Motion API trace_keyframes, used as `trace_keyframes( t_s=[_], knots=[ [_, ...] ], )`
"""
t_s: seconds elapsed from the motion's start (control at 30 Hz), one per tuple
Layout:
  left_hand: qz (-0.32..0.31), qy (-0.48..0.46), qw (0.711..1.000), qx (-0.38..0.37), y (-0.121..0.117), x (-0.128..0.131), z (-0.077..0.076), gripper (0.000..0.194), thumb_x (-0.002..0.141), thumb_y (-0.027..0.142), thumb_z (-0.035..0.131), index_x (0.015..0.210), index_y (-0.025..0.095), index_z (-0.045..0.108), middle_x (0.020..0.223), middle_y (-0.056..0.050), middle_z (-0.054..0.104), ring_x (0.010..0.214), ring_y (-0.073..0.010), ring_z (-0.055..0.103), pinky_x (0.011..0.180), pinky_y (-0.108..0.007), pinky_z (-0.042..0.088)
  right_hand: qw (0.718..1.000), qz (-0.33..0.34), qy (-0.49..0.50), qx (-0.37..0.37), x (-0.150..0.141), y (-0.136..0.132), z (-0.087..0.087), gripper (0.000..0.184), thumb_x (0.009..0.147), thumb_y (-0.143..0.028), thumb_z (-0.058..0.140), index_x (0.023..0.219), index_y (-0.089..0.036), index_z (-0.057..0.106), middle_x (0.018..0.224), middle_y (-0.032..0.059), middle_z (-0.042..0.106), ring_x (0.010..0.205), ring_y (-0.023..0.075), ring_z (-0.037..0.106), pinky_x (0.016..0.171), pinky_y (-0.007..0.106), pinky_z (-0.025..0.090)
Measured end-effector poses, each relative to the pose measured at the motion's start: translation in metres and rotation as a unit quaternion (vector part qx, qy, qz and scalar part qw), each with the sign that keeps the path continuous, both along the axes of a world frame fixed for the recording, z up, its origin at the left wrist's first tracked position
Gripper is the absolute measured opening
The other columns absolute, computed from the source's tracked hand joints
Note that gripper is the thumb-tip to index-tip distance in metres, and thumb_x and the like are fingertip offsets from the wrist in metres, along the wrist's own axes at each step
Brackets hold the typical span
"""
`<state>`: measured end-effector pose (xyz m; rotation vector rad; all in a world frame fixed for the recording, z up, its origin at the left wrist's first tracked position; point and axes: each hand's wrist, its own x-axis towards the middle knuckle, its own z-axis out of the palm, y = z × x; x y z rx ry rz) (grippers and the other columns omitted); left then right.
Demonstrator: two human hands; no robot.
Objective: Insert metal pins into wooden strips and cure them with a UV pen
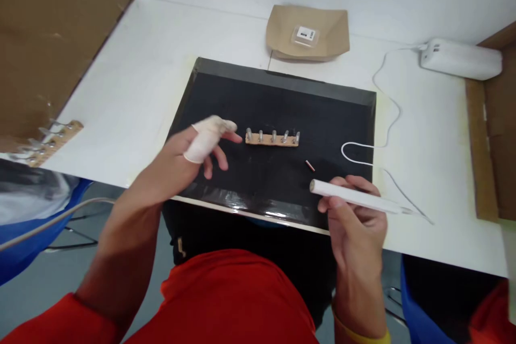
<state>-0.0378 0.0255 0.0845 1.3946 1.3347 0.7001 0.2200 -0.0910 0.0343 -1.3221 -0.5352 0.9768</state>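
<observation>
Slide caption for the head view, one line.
Right hand holding a white cylinder, left hand near a tan strip on a black mat.

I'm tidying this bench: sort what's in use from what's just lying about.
Likely in use:
white tool, in the right hand
tan strip, beside the left hand
small stick
black mat, under the strip
cord and white box

Probably just lying about:
paper tray
clear box, in the tray
second strip, far left

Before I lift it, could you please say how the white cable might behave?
The cable is probably floppy, lying in loose curves. It looks thin, so likely light. One end meets the white box, so lifting could tug that.
</observation>
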Motion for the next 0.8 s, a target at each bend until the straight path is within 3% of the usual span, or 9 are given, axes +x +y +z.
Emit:
trace_keyframes(
  t_s=[0.13,0.3,0.47,0.6,0.7,0.8],
  knots=[
    [0.064,0.012,0.987,0.149,0.024,0.004,-0.018,0.049,0.101,0.07,0.054,0.115,0.027,0.074,0.119,-0.008,0.075,0.071,-0.0149,0.066,0.055,-0.029,0.052,0.995,-0.03,-0.082,0.042,0.014,0.019,-0.006,0.041,0.076,-0.021,0.089,0.107,-0.025,0.063,0.094,-0.0018,0.078,0.058,0.0103,0.067,0.055,0.025,0.058],
    [0.052,-0.01,0.965,0.256,0.062,0.027,-0.058,0.064,0.1,0.077,0.049,0.133,0.024,0.061,0.136,-0.013,0.068,0.102,-0.0231,0.073,0.093,-0.04,0.061,0.986,-0.001,-0.142,0.09,0.027,0.048,-0.012,0.045,0.075,-0.019,0.089,0.107,-0.026,0.058,0.092,-0.004,0.08,0.058,0.0103,0.068,0.055,0.025,0.061],
    [0.081,0.034,0.953,0.29,0.109,0.039,-0.08,0.079,0.1,0.083,0.035,0.138,0.018,0.057,0.138,-0.018,0.064,0.115,-0.0251,0.07,0.106,-0.042,0.056,0.983,0.04,-0.157,0.087,0.036,0.073,-0.011,0.049,0.071,-0.022,0.092,0.104,-0.027,0.055,0.092,-0.0044,0.081,0.064,0.0112,0.071,0.057,0.025,0.064],
    [0.049,0.064,0.939,0.336,0.139,0.036,-0.094,0.085,0.097,0.086,0.034,0.144,0.017,0.051,0.148,-0.021,0.055,0.125,-0.0264,0.066,0.115,-0.042,0.05,0.982,0.07,-0.153,0.09,0.039,0.083,-0.014,0.053,0.071,-0.024,0.092,0.105,-0.027,0.053,0.092,-0.004,0.082,0.063,0.0116,0.072,0.054,0.023,0.061],
    [0.022,0.122,0.928,0.353,0.147,0.034,-0.1,0.092,0.096,0.087,0.034,0.151,0.014,0.045,0.157,-0.024,0.048,0.137,-0.0307,0.058,0.121,-0.045,0.044,0.982,0.088,-0.144,0.085,0.038,0.083,-0.017,0.054,0.072,-0.022,0.092,0.107,-0.027,0.051,0.09,-0.0047,0.082,0.055,0.009,0.067,0.048,0.02,0.056],
    [0.011,0.184,0.918,0.352,0.143,0.034,-0.099,0.094,0.096,0.084,0.04,0.156,0.012,0.041,0.165,-0.025,0.04,0.154,-0.037,0.042,0.13,-0.051,0.03,0.983,0.086,-0.143,0.076,0.035,0.082,-0.019,0.055,0.073,-0.022,0.092,0.106,-0.028,0.049,0.091,-0.0048,0.082,0.051,0.0073,0.063,0.045,0.019,0.053]
  ],
)
